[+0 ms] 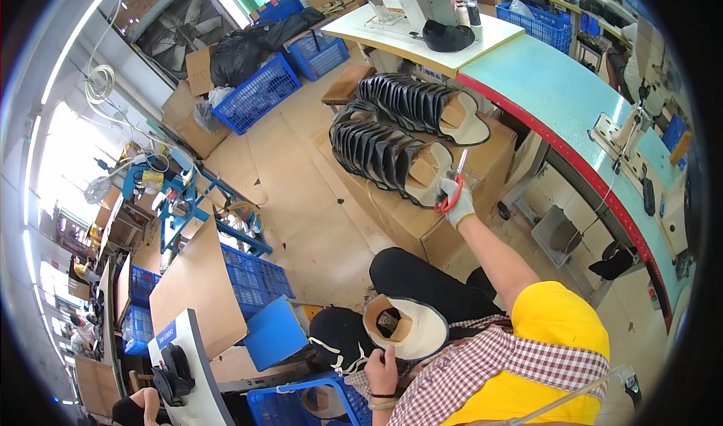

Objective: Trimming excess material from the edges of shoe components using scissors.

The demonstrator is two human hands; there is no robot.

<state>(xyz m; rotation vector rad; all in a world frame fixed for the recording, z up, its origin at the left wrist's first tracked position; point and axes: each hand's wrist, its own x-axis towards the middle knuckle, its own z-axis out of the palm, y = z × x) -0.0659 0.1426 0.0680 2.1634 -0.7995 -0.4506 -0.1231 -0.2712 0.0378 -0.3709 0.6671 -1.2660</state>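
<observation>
While seated, person rests left hand (382,364) on lap, fingers curled loosely at near rim of black boot upper (401,326) with cream lining; firm grasp or mere touch, cannot tell. Right hand (457,198), gloved, reaches farther out, closed around red-handled scissors (454,185), blades pointing away. Scissors meet near end of nearer row of black boot uppers (384,157) lying on cardboard box (422,223). Second row (422,106) beyond. Blue crates (256,95) far left; sewing machine table (422,38) far.
</observation>
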